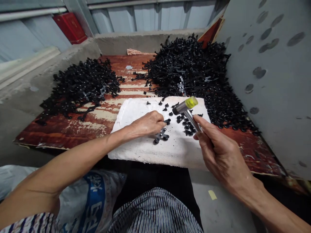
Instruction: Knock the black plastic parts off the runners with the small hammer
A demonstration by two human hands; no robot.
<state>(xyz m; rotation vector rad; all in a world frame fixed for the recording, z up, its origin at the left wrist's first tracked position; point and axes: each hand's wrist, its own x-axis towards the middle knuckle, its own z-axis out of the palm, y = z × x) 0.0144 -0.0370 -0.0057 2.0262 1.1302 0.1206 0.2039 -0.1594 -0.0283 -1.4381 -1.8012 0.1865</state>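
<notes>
Linkage [162, 133] gripped by left hand [151, 123], hammer [182, 107] by right hand [222, 152]; sack [85, 199] below, contents hidden.

We see a hammer [180, 108] of shiny metal with a glossy yellow plastic face [191, 102], black plastic-looking parts [163, 132], a matt, rough-edged white board [136, 151] and a scuffed wooden table [102, 115].

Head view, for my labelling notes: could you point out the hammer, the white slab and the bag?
Hammer [190, 118]: head view, on the handle just below its head.
White slab [138, 149]: head view, on its bare near-left part.
Bag [73, 202]: head view, on its white surface beside the blue band.
</notes>
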